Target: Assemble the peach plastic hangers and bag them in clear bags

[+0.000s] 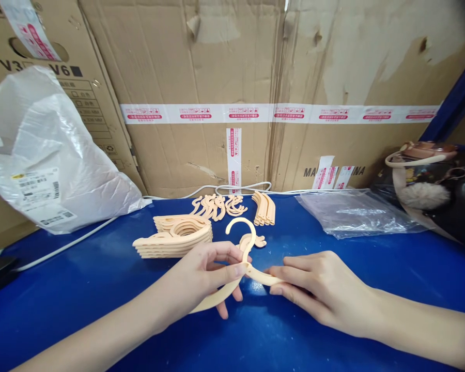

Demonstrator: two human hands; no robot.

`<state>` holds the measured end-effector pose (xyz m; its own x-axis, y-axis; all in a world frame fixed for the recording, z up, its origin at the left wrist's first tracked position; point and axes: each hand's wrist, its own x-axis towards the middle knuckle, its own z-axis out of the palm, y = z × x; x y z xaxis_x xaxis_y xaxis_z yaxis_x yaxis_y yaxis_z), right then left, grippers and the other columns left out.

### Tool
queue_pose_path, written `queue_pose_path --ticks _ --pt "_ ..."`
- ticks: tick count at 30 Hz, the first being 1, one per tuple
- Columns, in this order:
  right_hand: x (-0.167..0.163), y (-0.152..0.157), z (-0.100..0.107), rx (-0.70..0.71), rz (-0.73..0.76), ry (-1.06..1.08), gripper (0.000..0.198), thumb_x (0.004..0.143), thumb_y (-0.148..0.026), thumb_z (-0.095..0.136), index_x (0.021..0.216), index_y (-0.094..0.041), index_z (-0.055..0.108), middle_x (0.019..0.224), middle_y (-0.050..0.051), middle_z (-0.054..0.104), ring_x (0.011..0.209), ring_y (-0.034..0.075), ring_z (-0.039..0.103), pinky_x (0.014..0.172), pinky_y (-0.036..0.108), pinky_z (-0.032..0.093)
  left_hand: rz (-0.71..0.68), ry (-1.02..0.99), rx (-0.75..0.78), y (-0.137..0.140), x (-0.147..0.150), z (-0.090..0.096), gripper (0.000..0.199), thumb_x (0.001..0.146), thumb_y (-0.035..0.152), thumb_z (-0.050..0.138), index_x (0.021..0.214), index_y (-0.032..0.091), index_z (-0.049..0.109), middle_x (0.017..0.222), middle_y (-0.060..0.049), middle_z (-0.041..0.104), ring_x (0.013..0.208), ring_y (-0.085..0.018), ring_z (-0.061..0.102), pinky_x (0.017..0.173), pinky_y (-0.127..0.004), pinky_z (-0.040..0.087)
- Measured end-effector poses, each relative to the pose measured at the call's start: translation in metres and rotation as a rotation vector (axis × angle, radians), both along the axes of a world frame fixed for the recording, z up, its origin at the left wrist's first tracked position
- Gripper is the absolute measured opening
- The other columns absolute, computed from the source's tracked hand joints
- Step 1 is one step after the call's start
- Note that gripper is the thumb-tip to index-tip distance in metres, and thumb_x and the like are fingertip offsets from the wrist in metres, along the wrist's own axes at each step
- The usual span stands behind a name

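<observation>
Over the blue counter (271, 330), the left hand (211, 276) pinches a beige plastic clothes hanger (260, 277) at its joint, hook upright, while the right hand (325, 284) grips the end of one curved arm. Beyond the left hand sits a stack of beige hanger parts (158, 243); behind lie loose hooks (218, 208) and bundled curved pieces (264, 210).

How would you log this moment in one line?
left hand: pinching hanger below hook | right hand: holding arm piece | behind: stacked pieces, curved pieces | surface: blue table
</observation>
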<state>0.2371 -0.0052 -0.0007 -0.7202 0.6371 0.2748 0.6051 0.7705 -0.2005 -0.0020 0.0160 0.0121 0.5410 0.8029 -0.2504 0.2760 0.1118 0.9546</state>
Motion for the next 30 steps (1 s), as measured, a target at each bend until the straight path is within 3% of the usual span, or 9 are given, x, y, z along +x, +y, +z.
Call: queue_pose_path --ticks 5,9,13,16,18,25,30 --pt "-0.001 0.0 0.004 -0.053 -0.011 0.021 0.031 0.1 -0.031 0.036 0.109 -0.021 0.065 0.073 0.001 0.063 0.061 0.013 0.058 0.054 0.024 0.036 -0.002 -0.011 0.051 0.0 0.005 0.0 0.03 0.081 0.045 0.064 0.091 0.017 0.061 0.064 0.001 0.06 0.053 -0.013 0.057 0.046 -0.022 0.049" --pt "0.0 0.002 0.002 -0.018 -0.01 -0.014 0.03 0.1 -0.032 0.037 0.106 -0.021 0.065 0.074 0.002 0.063 0.061 0.013 0.058 0.054 0.024 0.034 0.011 0.043 0.095 -0.003 0.008 0.001 0.029 0.081 0.045 0.061 0.087 0.016 0.061 0.063 0.001 0.056 0.057 -0.015 0.057 0.045 -0.022 0.047" --pt "0.003 0.007 -0.002 0.023 0.004 -0.017 0.03 0.098 -0.035 0.04 0.092 -0.018 0.065 0.071 0.001 0.062 0.057 0.012 0.054 0.053 0.025 0.032 -0.064 0.3 0.411 -0.01 0.007 -0.001 0.032 0.093 0.041 0.042 0.083 0.018 0.061 0.06 0.001 0.055 0.052 -0.013 0.053 0.051 -0.022 0.041" --pt "0.005 0.013 0.0 0.066 0.017 0.006 0.03 0.095 -0.039 0.047 0.079 -0.018 0.061 0.064 -0.001 0.059 0.055 0.012 0.049 0.055 0.026 0.032 -0.113 0.417 0.681 -0.015 0.008 -0.001 0.031 0.097 0.034 0.037 0.082 0.019 0.06 0.071 -0.001 0.06 0.062 -0.015 0.056 0.06 -0.024 0.037" --pt "0.006 0.017 0.002 0.114 0.022 0.008 0.029 0.092 -0.042 0.052 0.077 -0.018 0.059 0.065 -0.001 0.058 0.059 0.013 0.048 0.06 0.028 0.033 -0.14 0.446 0.759 -0.017 0.008 0.0 0.027 0.097 0.032 0.039 0.086 0.019 0.06 0.076 -0.002 0.061 0.068 -0.017 0.056 0.06 -0.025 0.035" --pt "0.009 0.023 0.006 0.24 -0.026 0.111 0.029 0.084 -0.048 0.062 0.089 -0.02 0.062 0.094 0.007 0.063 0.088 0.021 0.053 0.082 0.039 0.039 -0.162 0.464 0.816 -0.017 0.008 -0.004 0.028 0.098 0.037 0.04 0.087 0.02 0.059 0.077 -0.002 0.062 0.068 -0.017 0.057 0.058 -0.025 0.032" --pt "0.01 0.023 0.005 0.3 -0.088 0.149 0.035 0.081 -0.048 0.066 0.097 -0.019 0.055 0.111 0.011 0.06 0.101 0.025 0.052 0.085 0.042 0.043 -0.15 0.476 0.832 -0.018 0.008 -0.006 0.03 0.098 0.039 0.039 0.095 0.019 0.062 0.08 -0.003 0.064 0.071 -0.018 0.06 0.061 -0.025 0.035"
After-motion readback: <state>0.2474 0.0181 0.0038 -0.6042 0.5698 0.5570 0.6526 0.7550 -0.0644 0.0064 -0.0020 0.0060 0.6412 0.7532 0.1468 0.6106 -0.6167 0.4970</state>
